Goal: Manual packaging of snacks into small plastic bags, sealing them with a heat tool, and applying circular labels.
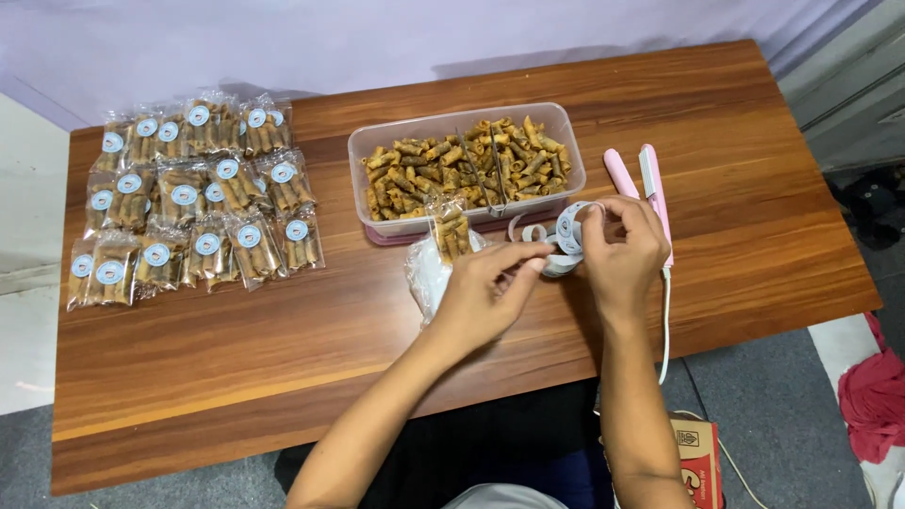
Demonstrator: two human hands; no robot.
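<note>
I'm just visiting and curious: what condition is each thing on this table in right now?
Tub: open, no lid, full of brown snack rolls.
Packed bags: filled, each with a round sticker, laid in rows.
Bag: holds rolls, no sticker showing, leaning by the tub.
Sticker strip: partly unrolled, held by both hands.
Pink sealer: jaws apart, lying on the table.
Left hand: pinching the strip.
Right hand: gripping the strip.

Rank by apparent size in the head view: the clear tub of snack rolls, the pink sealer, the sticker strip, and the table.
1. Wooden table
2. Clear tub of snack rolls
3. Pink sealer
4. Sticker strip, partly hidden by both hands, so its rank is unsure.
</note>
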